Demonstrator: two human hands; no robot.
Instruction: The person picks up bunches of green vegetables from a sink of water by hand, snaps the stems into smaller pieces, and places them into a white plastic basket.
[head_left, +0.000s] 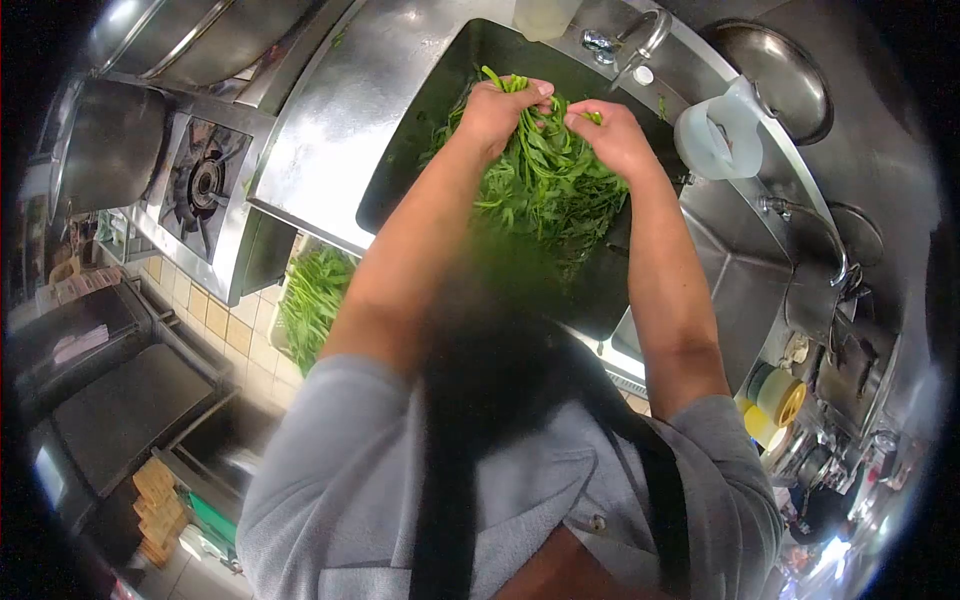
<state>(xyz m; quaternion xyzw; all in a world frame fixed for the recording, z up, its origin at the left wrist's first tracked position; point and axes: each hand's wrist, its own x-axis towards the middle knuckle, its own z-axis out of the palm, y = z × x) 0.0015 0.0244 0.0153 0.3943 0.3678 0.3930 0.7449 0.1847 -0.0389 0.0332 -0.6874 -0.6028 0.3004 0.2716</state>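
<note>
A heap of leafy greens point(550, 190) with long stems lies in the sink basin point(400, 160) in front of me. My left hand point(488, 118) is closed round a bunch of the stems, and their pale green ends stick out above its thumb. To its right, my right hand point(617, 140) pinches a stem of the same greens between thumb and fingertips. Both hands are over the far part of the heap. Leaves hang from between them onto the pile below.
More greens point(318, 280) fill a basket on the floor at left. Beyond the steel counter point(325, 125) stands a gas burner point(205, 178). A faucet point(652, 40) rises behind the sink, and a translucent plastic jug point(715, 140) sits at its right edge.
</note>
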